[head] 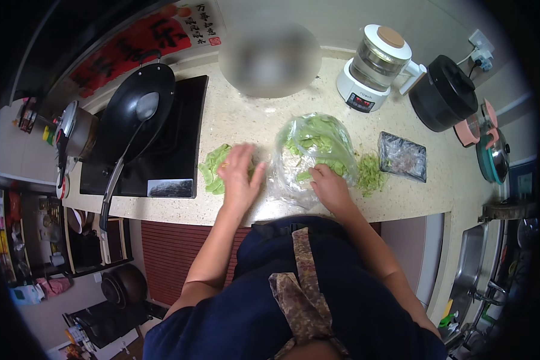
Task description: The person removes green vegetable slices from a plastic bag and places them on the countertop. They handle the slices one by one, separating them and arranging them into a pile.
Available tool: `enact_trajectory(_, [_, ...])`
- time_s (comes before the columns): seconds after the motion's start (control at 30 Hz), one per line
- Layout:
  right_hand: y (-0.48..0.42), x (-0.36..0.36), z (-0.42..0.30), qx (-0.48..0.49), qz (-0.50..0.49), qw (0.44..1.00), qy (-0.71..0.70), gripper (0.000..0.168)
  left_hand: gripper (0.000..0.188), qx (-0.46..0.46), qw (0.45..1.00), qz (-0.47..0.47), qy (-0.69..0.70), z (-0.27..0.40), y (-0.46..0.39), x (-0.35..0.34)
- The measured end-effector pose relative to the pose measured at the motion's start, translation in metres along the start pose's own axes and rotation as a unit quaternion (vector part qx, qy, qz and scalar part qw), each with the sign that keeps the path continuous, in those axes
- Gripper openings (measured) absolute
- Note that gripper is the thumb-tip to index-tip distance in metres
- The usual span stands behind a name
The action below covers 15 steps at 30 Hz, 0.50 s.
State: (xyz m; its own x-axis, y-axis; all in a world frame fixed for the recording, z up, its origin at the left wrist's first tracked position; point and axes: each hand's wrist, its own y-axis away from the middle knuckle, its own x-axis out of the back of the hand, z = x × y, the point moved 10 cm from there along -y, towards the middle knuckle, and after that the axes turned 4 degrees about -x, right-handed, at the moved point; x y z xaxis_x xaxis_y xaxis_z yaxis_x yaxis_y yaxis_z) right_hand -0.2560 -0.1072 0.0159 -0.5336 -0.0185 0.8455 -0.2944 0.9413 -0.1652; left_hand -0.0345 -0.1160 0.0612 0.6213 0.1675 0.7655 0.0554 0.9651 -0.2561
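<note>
A clear plastic bag (pixel 292 168) lies on the counter with its mouth towards me, and flat green bean pods (pixel 319 139) fill its far part. At that mouth my right hand (pixel 332 189) has its fingers curled on a green bean pod (pixel 304 175). My left hand (pixel 242 177) is over the right side of a pile of flat green pods (pixel 213 168), fingers extended and thumb apart, with nothing seen in its grasp. It covers part of that pile. Green trimmings (pixel 370 175) lie in a small heap right of the bag.
A black wok (pixel 126 105) with a ladle (pixel 147 106) stands on the black cooktop (pixel 186 148) at left. A dark, plastic-wrapped tray (pixel 402 156) lies right of the trimmings. Behind are a glass kettle (pixel 378 63) and a black lidded container (pixel 443 96). The counter's front edge is near my waist.
</note>
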Motion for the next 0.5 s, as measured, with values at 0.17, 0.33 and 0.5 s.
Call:
enact_trajectory(0.17, [-0.001,-0.018,0.023,-0.063,-0.037,0.995,0.071,0.012,0.023,-0.057,0.988,-0.046,0.133,0.046,0.007,-0.022])
enact_trajectory(0.33, [0.017,-0.013,0.042,-0.224,-0.074,0.904,-0.357,0.014,0.025,-0.030,0.982,-0.139,0.122,0.041,0.025,-0.055])
enact_trajectory(0.5, [0.027,0.021,0.034,-0.211,-0.026,0.917,-0.338,0.018,0.041,-0.014,0.895,-0.385,-0.225,0.026,0.044,-0.087])
